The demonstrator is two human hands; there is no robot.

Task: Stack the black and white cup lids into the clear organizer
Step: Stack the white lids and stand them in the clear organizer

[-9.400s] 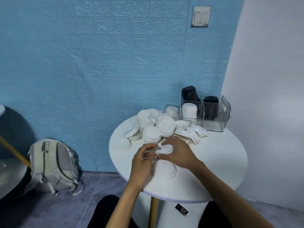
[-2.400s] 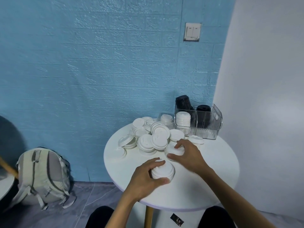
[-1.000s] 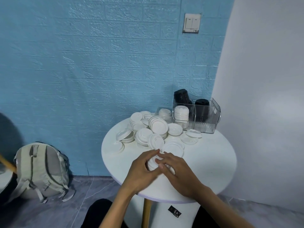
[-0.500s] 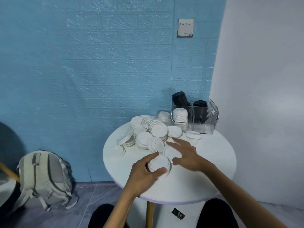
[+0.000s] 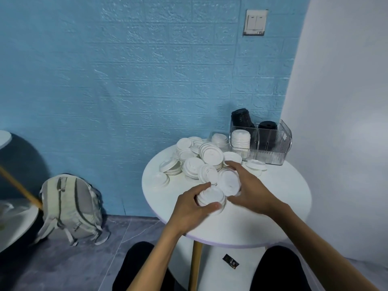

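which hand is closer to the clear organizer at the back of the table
The right hand. It holds a white lid partway toward the clear organizer, with a gap between. The left hand grips a short lid stack nearer the table's front edge.

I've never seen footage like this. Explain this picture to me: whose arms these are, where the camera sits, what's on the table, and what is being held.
There is no machine here. A person wears a camera on the head, looking forward and down, so the two bare arms entering from the bottom are that person's own.

The left hand grips a short stack of white lids standing on the round white table. The right hand holds a single white lid, tilted, just beside that stack.

Behind them lies a loose pile of white lids. At the table's far right stands the clear organizer, holding one stack of white lids and two black stacks.

A backpack sits on the floor by the blue wall.
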